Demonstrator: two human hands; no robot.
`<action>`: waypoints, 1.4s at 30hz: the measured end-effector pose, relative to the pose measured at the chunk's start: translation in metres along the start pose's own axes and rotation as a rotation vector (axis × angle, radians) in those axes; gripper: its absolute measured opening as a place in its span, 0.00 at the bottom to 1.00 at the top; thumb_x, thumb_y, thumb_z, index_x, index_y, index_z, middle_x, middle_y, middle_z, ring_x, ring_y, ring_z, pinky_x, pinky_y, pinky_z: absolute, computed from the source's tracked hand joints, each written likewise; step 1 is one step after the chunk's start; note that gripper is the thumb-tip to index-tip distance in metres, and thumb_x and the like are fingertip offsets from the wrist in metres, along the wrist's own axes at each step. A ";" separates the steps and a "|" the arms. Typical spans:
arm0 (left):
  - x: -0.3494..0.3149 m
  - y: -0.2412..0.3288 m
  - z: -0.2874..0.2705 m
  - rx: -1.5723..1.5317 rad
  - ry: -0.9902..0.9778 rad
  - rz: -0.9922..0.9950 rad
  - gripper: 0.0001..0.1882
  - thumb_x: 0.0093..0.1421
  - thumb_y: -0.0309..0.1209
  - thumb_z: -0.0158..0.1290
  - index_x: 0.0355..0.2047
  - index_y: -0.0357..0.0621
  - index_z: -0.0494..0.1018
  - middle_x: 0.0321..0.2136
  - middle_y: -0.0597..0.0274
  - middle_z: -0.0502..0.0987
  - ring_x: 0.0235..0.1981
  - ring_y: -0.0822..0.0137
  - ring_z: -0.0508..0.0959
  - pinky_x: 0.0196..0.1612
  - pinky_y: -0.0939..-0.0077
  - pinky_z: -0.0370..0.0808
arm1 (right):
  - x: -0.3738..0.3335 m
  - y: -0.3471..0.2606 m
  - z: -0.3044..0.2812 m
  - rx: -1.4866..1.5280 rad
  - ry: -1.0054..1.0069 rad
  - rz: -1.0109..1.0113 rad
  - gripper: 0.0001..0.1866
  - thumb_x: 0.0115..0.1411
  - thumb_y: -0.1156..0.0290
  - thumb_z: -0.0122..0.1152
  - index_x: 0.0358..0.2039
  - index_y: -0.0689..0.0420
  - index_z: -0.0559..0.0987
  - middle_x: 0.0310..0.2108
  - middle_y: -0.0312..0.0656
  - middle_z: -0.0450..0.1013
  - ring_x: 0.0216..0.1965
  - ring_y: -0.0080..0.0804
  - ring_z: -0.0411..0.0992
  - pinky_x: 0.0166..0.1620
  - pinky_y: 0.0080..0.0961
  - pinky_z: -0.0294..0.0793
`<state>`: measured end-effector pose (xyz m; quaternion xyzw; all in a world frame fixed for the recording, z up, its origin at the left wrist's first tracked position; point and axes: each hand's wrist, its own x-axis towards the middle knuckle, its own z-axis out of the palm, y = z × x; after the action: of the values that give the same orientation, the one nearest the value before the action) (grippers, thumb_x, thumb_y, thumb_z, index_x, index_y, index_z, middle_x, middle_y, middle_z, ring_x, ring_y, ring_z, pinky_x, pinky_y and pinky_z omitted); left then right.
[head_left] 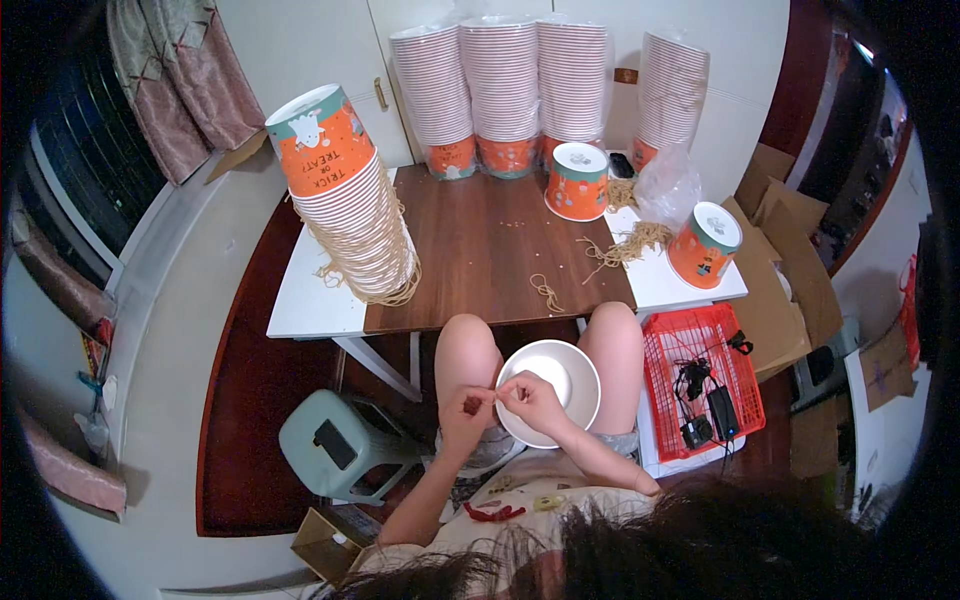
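Note:
A paper bucket (573, 374), white inside, rests in my lap between my thighs with its mouth facing up. At its left rim my left hand (467, 412) is closed in a pinch, thumb and forefinger pressed together. Right against those fingertips, my right hand (532, 402) pinches too, its wrist reaching over the bucket's near rim. Whatever is between the fingertips is too small to make out. On the table ahead lie a loose loop of tan cord (546, 292) and a tangled bunch of the same cord (640, 243).
A tall stack of orange buckets with cords (350, 225) stands on the table's left. Plastic-wrapped bucket stacks (500, 90) line the back. Two upturned buckets, one (578, 185) farther and one (706, 248) nearer, stand right. A red basket (660, 345) holds chargers; a stool (310, 430) stands left.

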<state>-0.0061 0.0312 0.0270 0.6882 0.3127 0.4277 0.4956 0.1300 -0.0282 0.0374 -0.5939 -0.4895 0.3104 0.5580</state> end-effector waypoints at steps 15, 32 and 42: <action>0.007 -0.001 -0.015 -0.787 -0.239 -0.605 0.06 0.54 0.22 0.48 0.28 0.46 0.63 0.27 0.65 0.73 0.18 0.79 0.65 0.18 0.89 0.57 | -0.008 -0.012 -0.008 -0.202 0.005 -0.151 0.08 0.45 0.75 0.59 0.28 0.57 0.75 0.27 0.40 0.69 0.28 0.33 0.67 0.32 0.24 0.67; 0.021 0.023 -0.022 -0.261 -0.291 -0.238 0.09 0.53 0.22 0.51 0.28 0.46 0.61 0.25 0.70 0.69 0.24 0.81 0.66 0.26 0.89 0.63 | 0.007 -0.018 -0.019 -0.301 -0.219 -0.450 0.05 0.51 0.70 0.55 0.27 0.56 0.72 0.32 0.41 0.69 0.37 0.41 0.66 0.41 0.31 0.63; 0.039 0.029 -0.026 0.094 -0.323 -0.124 0.12 0.49 0.26 0.56 0.24 0.45 0.61 0.17 0.73 0.63 0.20 0.82 0.62 0.21 0.86 0.61 | 0.004 -0.017 -0.022 -0.198 -0.268 -0.262 0.05 0.54 0.69 0.53 0.28 0.57 0.72 0.29 0.43 0.70 0.35 0.41 0.67 0.40 0.32 0.65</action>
<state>-0.0121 0.0661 0.0689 0.7498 0.2905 0.2649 0.5323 0.1473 -0.0338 0.0583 -0.5303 -0.6606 0.2619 0.4624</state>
